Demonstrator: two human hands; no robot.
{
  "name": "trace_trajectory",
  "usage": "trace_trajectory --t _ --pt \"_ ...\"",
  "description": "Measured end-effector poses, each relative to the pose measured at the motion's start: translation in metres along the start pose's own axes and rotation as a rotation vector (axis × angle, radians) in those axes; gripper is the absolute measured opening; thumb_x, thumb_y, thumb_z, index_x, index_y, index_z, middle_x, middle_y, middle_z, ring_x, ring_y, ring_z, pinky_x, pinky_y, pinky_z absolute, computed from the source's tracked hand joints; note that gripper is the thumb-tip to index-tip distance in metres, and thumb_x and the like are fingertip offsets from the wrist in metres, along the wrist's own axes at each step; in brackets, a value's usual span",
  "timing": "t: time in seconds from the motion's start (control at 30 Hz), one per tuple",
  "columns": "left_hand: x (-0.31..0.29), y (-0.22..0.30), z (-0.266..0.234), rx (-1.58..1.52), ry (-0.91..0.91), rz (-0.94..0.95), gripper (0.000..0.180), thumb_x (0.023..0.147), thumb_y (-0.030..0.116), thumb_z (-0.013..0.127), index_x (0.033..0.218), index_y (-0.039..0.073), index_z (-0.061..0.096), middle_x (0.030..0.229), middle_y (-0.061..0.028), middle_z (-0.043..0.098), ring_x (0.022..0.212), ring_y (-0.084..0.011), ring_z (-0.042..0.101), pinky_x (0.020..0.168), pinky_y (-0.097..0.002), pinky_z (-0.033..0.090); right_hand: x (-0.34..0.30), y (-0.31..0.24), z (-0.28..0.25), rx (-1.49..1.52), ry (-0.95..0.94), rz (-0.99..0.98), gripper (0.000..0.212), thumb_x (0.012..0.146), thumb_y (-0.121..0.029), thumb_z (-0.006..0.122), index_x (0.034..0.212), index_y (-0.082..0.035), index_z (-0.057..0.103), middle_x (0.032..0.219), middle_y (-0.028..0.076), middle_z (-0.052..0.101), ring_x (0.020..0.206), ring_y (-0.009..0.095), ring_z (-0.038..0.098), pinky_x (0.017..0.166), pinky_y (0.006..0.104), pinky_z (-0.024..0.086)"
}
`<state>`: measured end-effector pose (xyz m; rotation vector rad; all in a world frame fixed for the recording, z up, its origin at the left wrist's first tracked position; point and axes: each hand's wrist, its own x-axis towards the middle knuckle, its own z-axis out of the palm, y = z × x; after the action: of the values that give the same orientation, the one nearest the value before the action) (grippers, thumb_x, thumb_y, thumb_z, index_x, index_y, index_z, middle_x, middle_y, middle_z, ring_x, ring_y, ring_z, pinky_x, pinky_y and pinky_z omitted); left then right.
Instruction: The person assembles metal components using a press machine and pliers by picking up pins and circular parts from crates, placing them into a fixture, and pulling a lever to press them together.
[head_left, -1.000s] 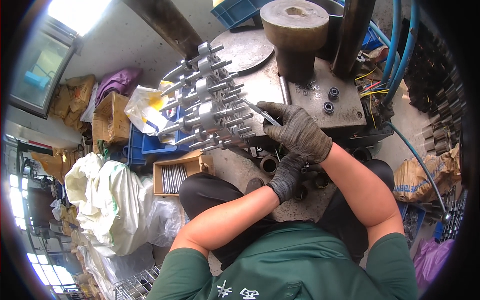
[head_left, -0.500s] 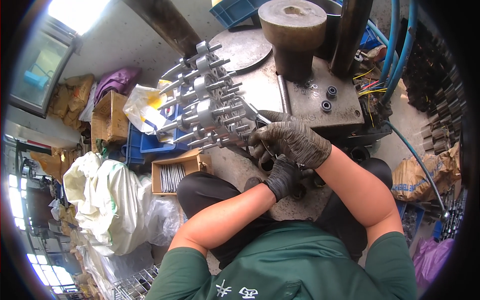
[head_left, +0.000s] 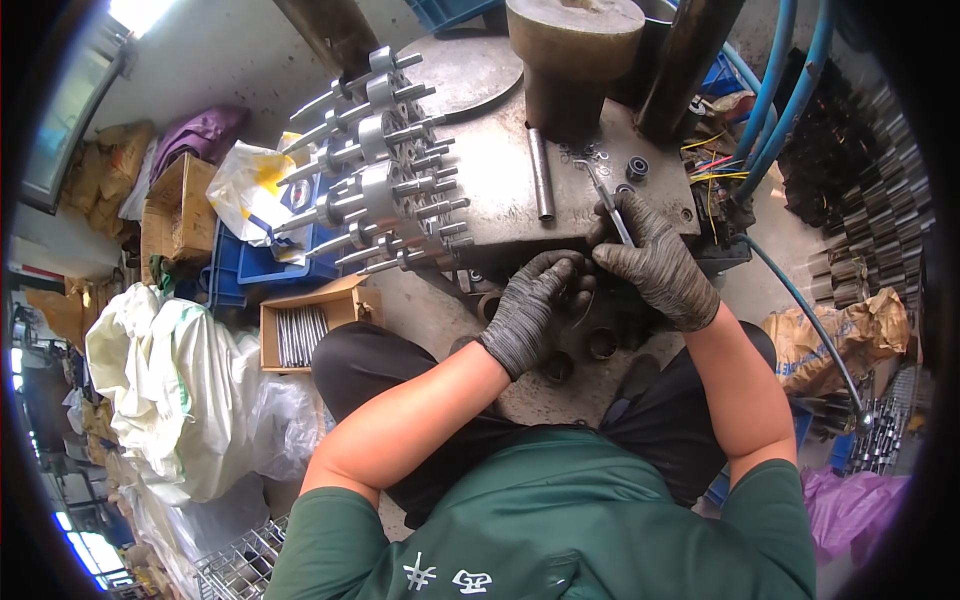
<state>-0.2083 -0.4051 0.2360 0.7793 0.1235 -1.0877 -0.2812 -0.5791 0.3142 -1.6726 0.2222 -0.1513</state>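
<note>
My right hand (head_left: pixel 655 258), in a dark grey glove, grips slim silver pliers (head_left: pixel 607 203). Their tip points away from me, at a few small metal rings (head_left: pixel 592 157) on the steel press bed (head_left: pixel 490 205). Two small round bearings (head_left: pixel 637 169) sit just right of the tip. Below the bed's front edge, my gloved left hand (head_left: pixel 535 308) has its fingers curled inward; what they hold, if anything, is hidden. At the bed's left stand several grey metal housings with shafts through them (head_left: pixel 380 190), stacked in rows. A short steel rod (head_left: pixel 540 175) lies between them and the rings.
A thick steel column (head_left: pixel 575 60) rises behind the rings. Blue hoses (head_left: pixel 785 90) and loose wires hang at the right. An open carton of metal pins (head_left: pixel 300 335), a blue crate (head_left: pixel 250 262) and a white sack (head_left: pixel 160 390) stand at the left.
My hands have come apart. The right one has moved right with the pliers, whose tip now reaches the rings; the left has shifted left and up. The view has shifted slightly.
</note>
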Motion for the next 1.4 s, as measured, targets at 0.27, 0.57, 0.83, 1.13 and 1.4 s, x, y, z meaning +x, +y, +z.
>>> trace_trajectory --t 0.27,0.57,0.83,1.13,1.4 --pt "0.002 0.000 0.003 0.063 -0.025 0.060 0.029 0.102 0.022 0.068 0.127 0.009 0.066 0.109 -0.0026 0.071 0.085 -0.0118 0.063 0.074 -0.0256 0.054 -0.015 0.021 0.006 -0.344 0.047 -0.066 0.034 0.084 -0.010 0.076 0.112 0.000 0.059 0.085 0.009 0.067 0.081 0.015 0.068 0.073 0.0326 0.056" --pt "0.005 -0.004 0.004 0.142 0.051 0.115 0.026 0.100 0.022 0.070 0.122 0.009 0.067 0.103 -0.0010 0.071 0.081 -0.0108 0.062 0.070 -0.0254 0.052 -0.016 0.017 0.020 -0.414 0.081 -0.023 0.034 0.086 -0.011 0.075 0.114 0.002 0.060 0.083 0.007 0.068 0.076 0.015 0.068 0.071 0.0322 0.057" --pt "0.007 0.000 -0.007 -0.064 -0.115 0.015 0.027 0.100 0.020 0.066 0.123 0.006 0.065 0.098 -0.0035 0.069 0.082 -0.0137 0.063 0.073 -0.0273 0.052 -0.012 0.015 0.008 0.274 0.023 0.291 0.026 0.089 -0.013 0.070 0.110 -0.003 0.059 0.080 0.001 0.061 0.063 0.008 0.055 0.059 0.0219 0.046" --pt "-0.003 0.003 0.007 0.193 -0.037 0.034 0.019 0.100 0.024 0.066 0.114 0.011 0.066 0.097 -0.0013 0.068 0.082 -0.0134 0.064 0.071 -0.0288 0.052 -0.014 0.017 0.011 0.053 0.112 0.152 0.029 0.089 -0.012 0.072 0.113 -0.003 0.060 0.089 0.002 0.063 0.077 0.008 0.058 0.068 0.0231 0.049" --pt "0.000 0.025 0.007 0.061 0.010 0.075 0.018 0.098 0.023 0.065 0.110 0.010 0.064 0.098 -0.0040 0.068 0.084 -0.0167 0.066 0.071 -0.0310 0.055 -0.020 0.013 -0.002 0.029 -0.009 0.070 0.066 0.081 -0.010 0.077 0.143 -0.004 0.054 0.102 0.005 0.063 0.090 0.013 0.060 0.081 0.0299 0.052"
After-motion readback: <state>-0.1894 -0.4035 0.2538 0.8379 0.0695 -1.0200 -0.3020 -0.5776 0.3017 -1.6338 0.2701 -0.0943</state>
